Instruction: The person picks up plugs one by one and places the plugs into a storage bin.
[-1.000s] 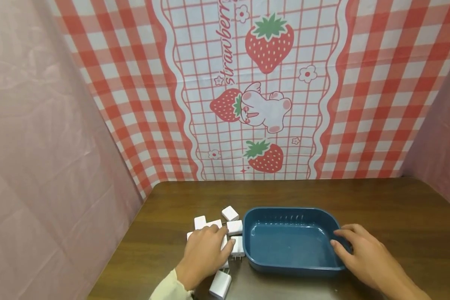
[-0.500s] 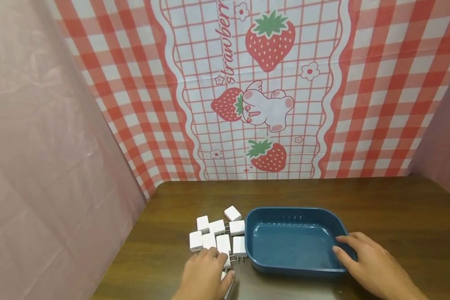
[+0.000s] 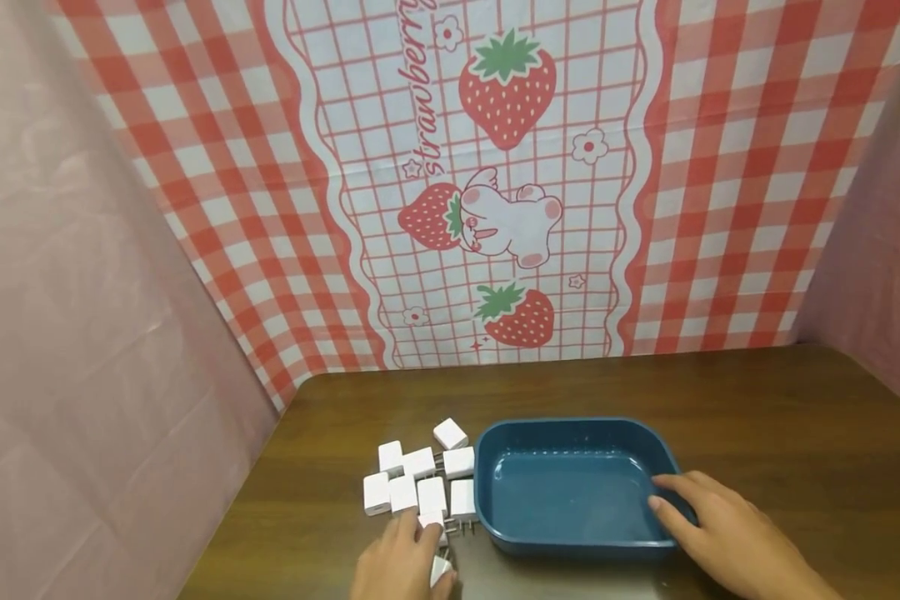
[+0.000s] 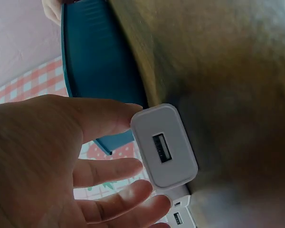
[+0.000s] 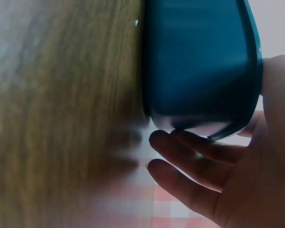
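Observation:
My left hand (image 3: 397, 562) is low over the near end of a group of white USB chargers. Its thumb and fingertips are at the edges of the nearest charger (image 4: 164, 147), whose USB port faces the left wrist camera; the fingers are loosely extended and spread. In the head view this charger (image 3: 440, 570) is partly hidden by the hand. Another charger (image 3: 431, 527) lies right at the fingertips. My right hand (image 3: 727, 529) grips the right end of a dark blue tub (image 3: 570, 492), thumb and index over the rim, other fingers against its outer wall (image 5: 199, 71).
Several more chargers, such as one charger (image 3: 463, 500) by the tub's left wall, lie close together with metal prongs showing. The brown wooden table (image 3: 795, 417) ends at a red checked strawberry cloth (image 3: 510, 208). A pale pink curtain (image 3: 120, 375) hangs at the left.
My left hand has drawn back from the middle of the chargers to the nearest one, uncovering those behind. The right hand keeps its hold on the tub. The head view has shifted slightly.

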A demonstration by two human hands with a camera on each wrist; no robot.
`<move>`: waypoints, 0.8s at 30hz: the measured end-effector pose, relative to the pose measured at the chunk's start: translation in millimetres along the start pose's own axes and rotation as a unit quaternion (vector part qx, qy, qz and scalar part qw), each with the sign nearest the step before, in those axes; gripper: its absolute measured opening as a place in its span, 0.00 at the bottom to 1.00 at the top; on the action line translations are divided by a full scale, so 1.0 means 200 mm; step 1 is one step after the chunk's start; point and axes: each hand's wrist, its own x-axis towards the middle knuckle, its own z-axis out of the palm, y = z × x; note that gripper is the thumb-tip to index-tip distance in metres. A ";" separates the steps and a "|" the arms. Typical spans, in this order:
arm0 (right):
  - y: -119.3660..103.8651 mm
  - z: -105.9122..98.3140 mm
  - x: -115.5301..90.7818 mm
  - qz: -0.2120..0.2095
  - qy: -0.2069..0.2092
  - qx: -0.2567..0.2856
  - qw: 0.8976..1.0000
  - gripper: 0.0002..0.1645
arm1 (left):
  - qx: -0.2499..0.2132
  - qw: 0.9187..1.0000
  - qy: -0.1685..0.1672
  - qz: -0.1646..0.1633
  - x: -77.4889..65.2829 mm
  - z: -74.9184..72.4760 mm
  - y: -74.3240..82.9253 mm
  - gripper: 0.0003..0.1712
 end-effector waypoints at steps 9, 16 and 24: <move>0.00 0.00 0.00 0.013 -0.017 0.000 1.000 0.39 | 0.038 0.999 -0.008 -0.023 -0.02 0.00 0.00 0.26; 0.02 0.01 0.01 0.023 -0.022 -0.001 0.999 0.38 | 0.040 0.996 -0.070 -0.023 -0.02 -0.01 -0.01 0.26; 0.02 0.01 0.00 0.018 -0.015 0.001 1.000 0.38 | 0.036 0.993 -0.108 -0.040 -0.01 -0.01 0.00 0.25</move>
